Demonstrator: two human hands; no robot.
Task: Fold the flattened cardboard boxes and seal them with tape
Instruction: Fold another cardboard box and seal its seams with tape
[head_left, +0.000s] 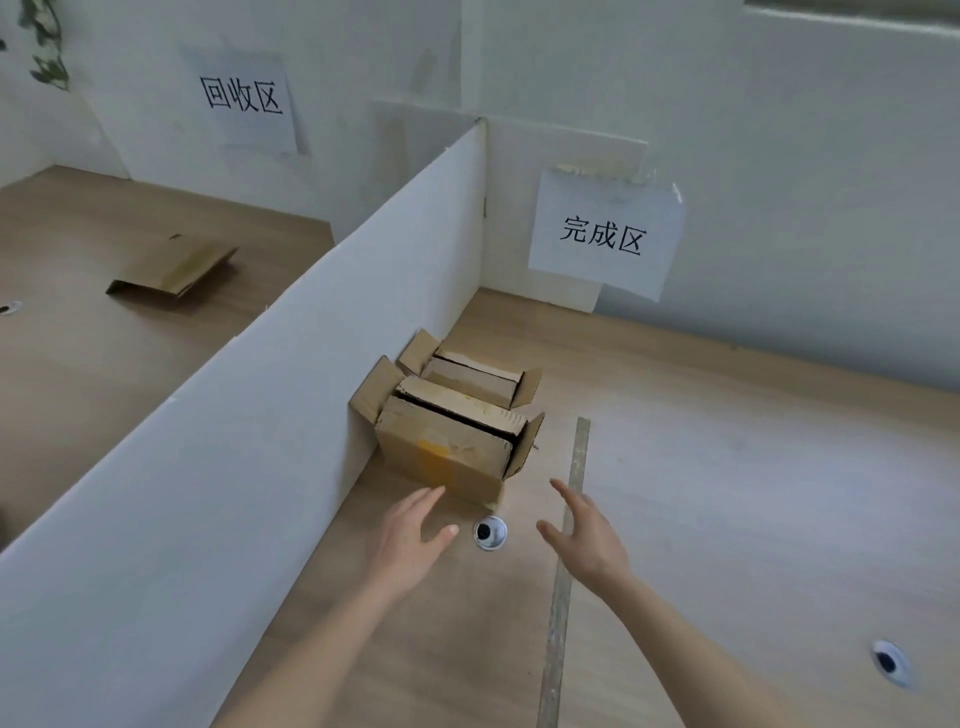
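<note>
Two small folded cardboard boxes stand in a row against the white divider. The near box (447, 457) has a yellowish tape patch on its front flap and side flaps sticking out. The far box (470, 376) sits right behind it. My left hand (410, 535) hovers just in front of the near box, fingers straight, holding nothing. My right hand (584, 530) is held out to the right of that box, fingers straight, also holding nothing. Neither hand touches a box. A flattened cardboard box (174, 273) lies on the table left of the divider.
A tall white divider (260, 395) runs diagonally across the wooden table (727, 467). Paper signs hang on the back wall (605, 234). A round cable hole (490, 531) lies between my hands, another (889, 661) at the right. A table seam strip (569, 545) runs under my right hand.
</note>
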